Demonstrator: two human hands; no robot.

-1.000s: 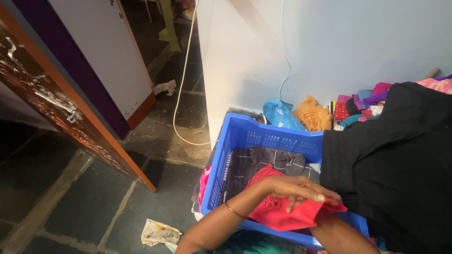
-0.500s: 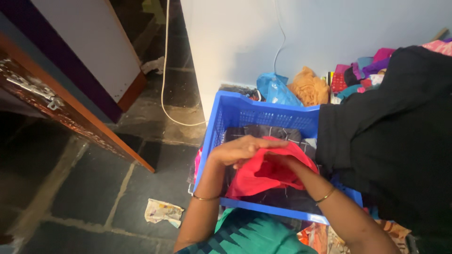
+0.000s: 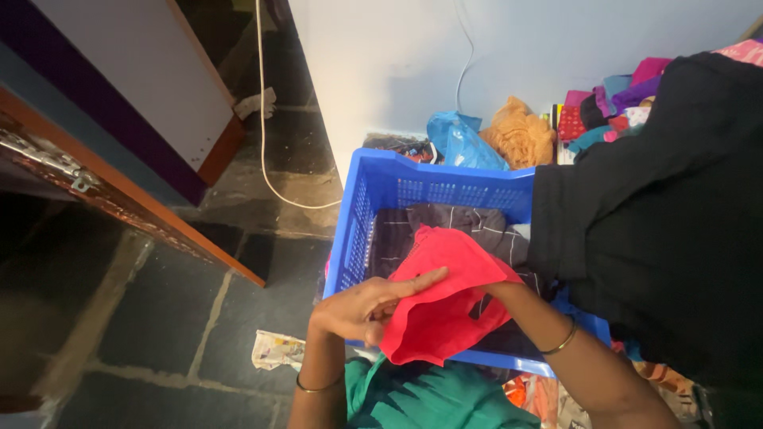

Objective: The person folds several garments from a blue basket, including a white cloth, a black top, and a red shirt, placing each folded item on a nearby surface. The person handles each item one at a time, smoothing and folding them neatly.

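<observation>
A red cloth [image 3: 441, 302] is held over the blue plastic basket [image 3: 381, 199], above the dark striped garment [image 3: 469, 226] lying inside it. The left hand [image 3: 366, 306] is clenched on the cloth's near edge, its forefinger stretched along the fabric. The right hand is hidden under the cloth, so its grip cannot be told; only its wrist with a bangle [image 3: 560, 343] is seen. Just right of that wrist, a black garment [image 3: 660, 214] is draped over the basket's edge. Beyond both hands, an orange cloth [image 3: 520, 135] and a blue bag [image 3: 461, 139] lie by the wall.
</observation>
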